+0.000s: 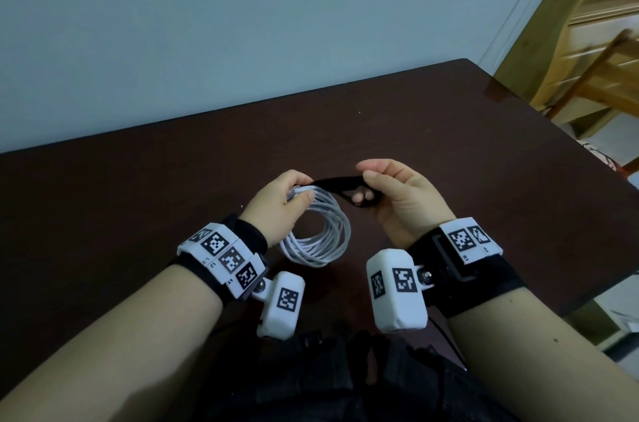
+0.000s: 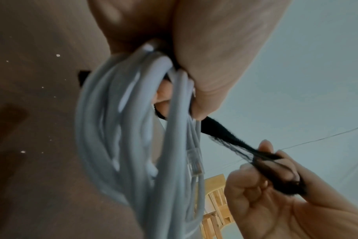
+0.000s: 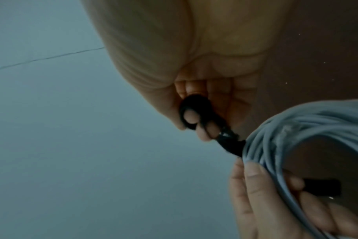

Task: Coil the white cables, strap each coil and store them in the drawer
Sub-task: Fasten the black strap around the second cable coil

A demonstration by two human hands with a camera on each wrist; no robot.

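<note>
Dark brown wooden table (image 1: 173, 179) fills most of the head view, w/ a pale blue-grey wall behind; its near edge is hidden by the forearms and dark clothing. Light wooden furniture frame (image 1: 594, 41) at far right is blurred and cut off by the frame edge, can't tell what it is. One coiled white network cable (image 1: 320, 235) hangs above the table, several loops, exact count hard to read as strands overlap. Left hand (image 1: 280, 200) has fingers curled round the top of the coil, gripping it; one clear plastic plug (image 2: 194, 163) dangles along the loops in the left wrist view, a 2nd plug not made out. Right hand (image 1: 397, 197) pinches one black fabric strap (image 1: 342, 184) btwn thumb and fingers, strap looped round a fingertip. Strap runs taut from the coil's top to the right hand; its far end is buried under the left fingers. No drawer in any view.
</note>
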